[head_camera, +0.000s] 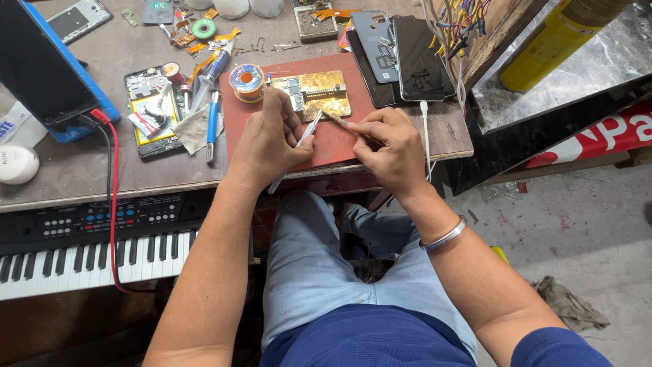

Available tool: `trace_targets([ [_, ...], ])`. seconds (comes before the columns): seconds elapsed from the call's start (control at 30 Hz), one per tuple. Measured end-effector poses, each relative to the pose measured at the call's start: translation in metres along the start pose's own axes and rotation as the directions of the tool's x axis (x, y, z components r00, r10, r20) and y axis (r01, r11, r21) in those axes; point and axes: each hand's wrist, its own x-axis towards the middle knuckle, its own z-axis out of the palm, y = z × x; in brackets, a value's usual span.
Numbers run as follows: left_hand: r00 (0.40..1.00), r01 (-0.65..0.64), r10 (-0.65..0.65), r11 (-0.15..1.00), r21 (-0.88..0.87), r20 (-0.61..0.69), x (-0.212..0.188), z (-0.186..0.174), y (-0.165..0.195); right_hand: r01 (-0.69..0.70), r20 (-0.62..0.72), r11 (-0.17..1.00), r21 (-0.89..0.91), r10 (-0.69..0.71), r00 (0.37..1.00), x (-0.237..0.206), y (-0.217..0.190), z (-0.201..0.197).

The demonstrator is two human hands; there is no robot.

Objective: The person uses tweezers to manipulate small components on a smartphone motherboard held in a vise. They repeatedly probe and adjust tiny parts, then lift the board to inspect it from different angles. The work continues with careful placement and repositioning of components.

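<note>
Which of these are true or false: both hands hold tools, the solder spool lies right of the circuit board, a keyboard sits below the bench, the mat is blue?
1. Both hands hold tools: true; the left hand holds tweezers, the right hand a thin tool.
2. Solder spool right of the circuit board: false; it lies left.
3. Keyboard below the bench: true.
4. Mat blue: false; it is red.

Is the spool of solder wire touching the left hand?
Apart. In the head view the spool stands on the red mat, and a strip of mat shows between it and the left hand.
</note>
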Motion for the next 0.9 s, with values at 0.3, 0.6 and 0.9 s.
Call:
trace_targets([
  [0.3, 1.0, -0.018, 0.018, 1.0, 0.0, -0.011, -0.0004, 0.0006, -0.0014, 0.023, 0.031, 1.0, 0.021, -0.024, 0.999, -0.0009, -0.0019, -0.0022],
  [0.6, 0.998, -0.037, 0.037, 0.999, -0.006, -0.041, -0.0004, -0.0005, 0.0005, -0.036, -0.096, 0.998, 0.06, 0.041, 0.994, -0.0027, -0.0008, 0.0024],
  [0.9, 0.982, -0.182, 0.188, 0.972, 0.146, -0.024, -0.0003, -0.0067, 0.008, -0.035, -0.086, 0.996, 0.088, 0.042, 0.995, -0.0032, -0.0004, 0.0027],
])
